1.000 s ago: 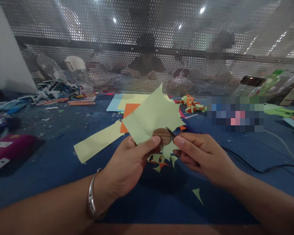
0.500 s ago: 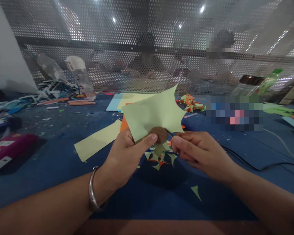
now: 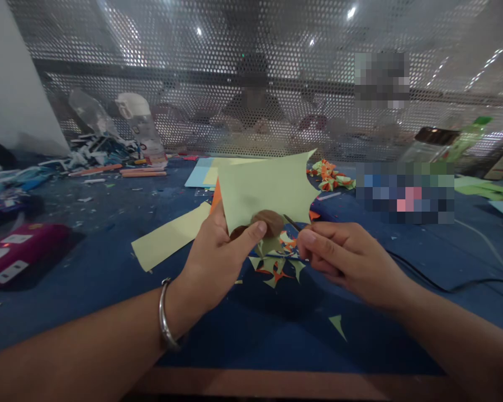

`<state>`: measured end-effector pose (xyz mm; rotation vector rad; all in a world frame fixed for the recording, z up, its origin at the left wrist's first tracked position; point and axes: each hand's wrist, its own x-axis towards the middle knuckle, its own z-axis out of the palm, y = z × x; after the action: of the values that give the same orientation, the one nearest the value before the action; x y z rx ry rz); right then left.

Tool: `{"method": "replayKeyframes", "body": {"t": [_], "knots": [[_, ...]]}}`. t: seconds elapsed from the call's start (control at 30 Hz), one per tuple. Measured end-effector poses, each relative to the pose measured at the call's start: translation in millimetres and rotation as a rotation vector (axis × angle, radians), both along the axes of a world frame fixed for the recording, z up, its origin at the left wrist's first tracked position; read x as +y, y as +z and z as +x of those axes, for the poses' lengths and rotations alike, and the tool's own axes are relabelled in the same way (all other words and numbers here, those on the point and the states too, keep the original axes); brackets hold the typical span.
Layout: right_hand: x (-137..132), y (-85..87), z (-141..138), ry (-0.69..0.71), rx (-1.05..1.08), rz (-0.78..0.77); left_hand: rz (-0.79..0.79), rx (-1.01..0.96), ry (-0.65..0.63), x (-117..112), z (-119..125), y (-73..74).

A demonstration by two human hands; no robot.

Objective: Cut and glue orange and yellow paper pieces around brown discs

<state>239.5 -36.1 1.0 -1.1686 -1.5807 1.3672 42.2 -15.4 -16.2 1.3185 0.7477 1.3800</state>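
My left hand (image 3: 220,254) pinches a pale green sheet of paper (image 3: 266,190) together with a round brown disc (image 3: 265,221) pressed against its lower edge, thumb on top. My right hand (image 3: 346,259) is closed around small scissors (image 3: 292,223); only the dark blade tip shows, touching the paper beside the disc. Under both hands lie several green and orange paper scraps (image 3: 276,265) on the blue table (image 3: 109,296). A silver bangle (image 3: 166,315) sits on my left wrist.
A pale green strip (image 3: 170,237), orange and light blue sheets (image 3: 201,173) lie behind the hands. A magenta box (image 3: 20,254) is at left, clutter and a white bottle (image 3: 140,125) at back left, a black cable (image 3: 444,285) at right. People sit behind a perforated screen (image 3: 251,78).
The green sheet has turned and tipped flatter, its upper point swinging to the right. Both hands shifted slightly up and stayed closed on paper and scissors.
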Motion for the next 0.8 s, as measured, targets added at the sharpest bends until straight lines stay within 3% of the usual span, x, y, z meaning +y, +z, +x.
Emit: {"method": "replayKeyframes", "body": {"t": [0.3, 0.8], "knots": [[-0.6, 0.9, -1.6, 0.015, -0.005, -0.025, 0.079, 0.098, 0.146, -3.1, -2.1, 3.2], [-0.1, 2.1, -1.9, 0.006, -0.006, -0.042, 0.068, 0.112, 0.116, -7.7, -0.1, 8.1]]}}
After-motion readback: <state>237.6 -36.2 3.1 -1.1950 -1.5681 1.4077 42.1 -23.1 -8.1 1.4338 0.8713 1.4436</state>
